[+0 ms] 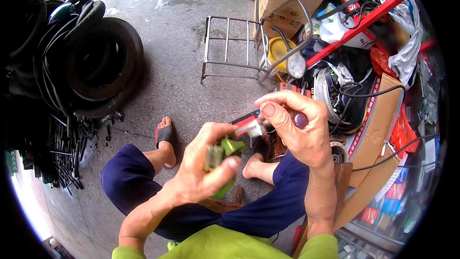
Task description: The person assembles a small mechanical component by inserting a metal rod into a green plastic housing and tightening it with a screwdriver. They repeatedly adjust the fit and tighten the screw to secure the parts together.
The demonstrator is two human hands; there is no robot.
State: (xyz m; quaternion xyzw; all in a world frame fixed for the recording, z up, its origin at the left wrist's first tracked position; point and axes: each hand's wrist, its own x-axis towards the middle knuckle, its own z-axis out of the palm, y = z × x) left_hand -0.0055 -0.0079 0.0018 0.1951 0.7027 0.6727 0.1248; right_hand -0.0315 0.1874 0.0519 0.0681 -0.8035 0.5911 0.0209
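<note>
Though blurry, angular bright-green object (231, 146) in left fingers (215, 129)

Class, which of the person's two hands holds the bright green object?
The left hand, lower in the picture, holds the bright green object; the right hand instead holds something with a rounded, dark purple end.

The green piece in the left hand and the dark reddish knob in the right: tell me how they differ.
Colour: the green piece is bright green; the knob is dark reddish. Shape: the green piece looks angular, the knob rounded. Place: the green piece sits lower and further left in the picture than the knob. Shared: both are held, the green piece by the left hand, the knob by the right hand.
</note>
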